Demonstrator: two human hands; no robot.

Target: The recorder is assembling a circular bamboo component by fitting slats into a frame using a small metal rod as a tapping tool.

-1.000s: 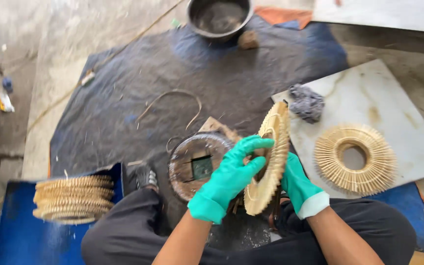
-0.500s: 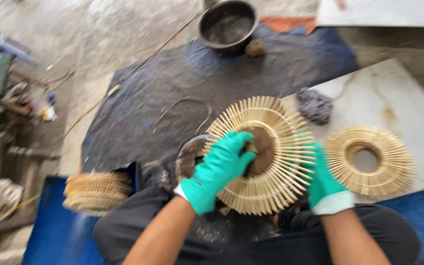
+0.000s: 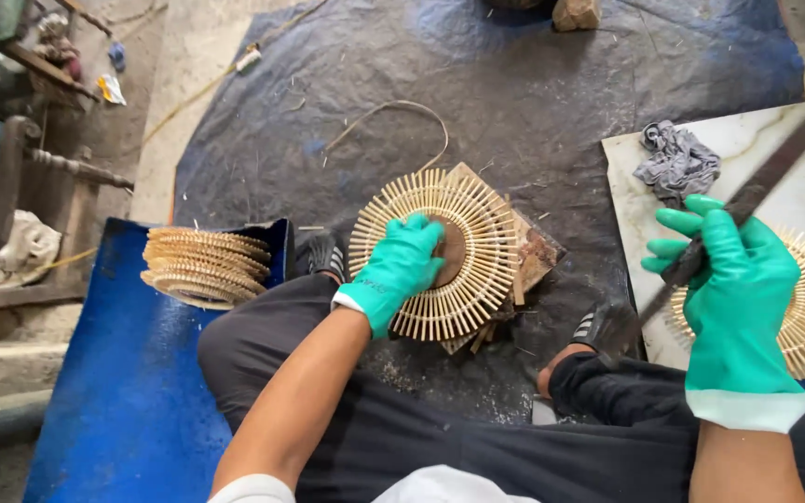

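Left hand (image 3: 401, 265), grip spread flat, pressing the round bamboo-stick wreath (image 3: 435, 253) onto the wooden block (image 3: 535, 256) on the dark tarp (image 3: 514, 112). Right hand (image 3: 733, 279), grip wrapped around a long dark metal blade (image 3: 757, 191). Best to keep the wreath pinned flat and centred, with fingers away from the blade.

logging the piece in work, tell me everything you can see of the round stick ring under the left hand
The sunburst ring is a flat wheel of thin, pale wooden-looking sticks radiating from a dark brown round centre. It lies flat on a worn wooden block set on the dark tarp, in front of the person's knees. The left hand, in a green glove, presses down on its centre and lower left spokes. All visible sticks look evenly spaced; the hand hides some.
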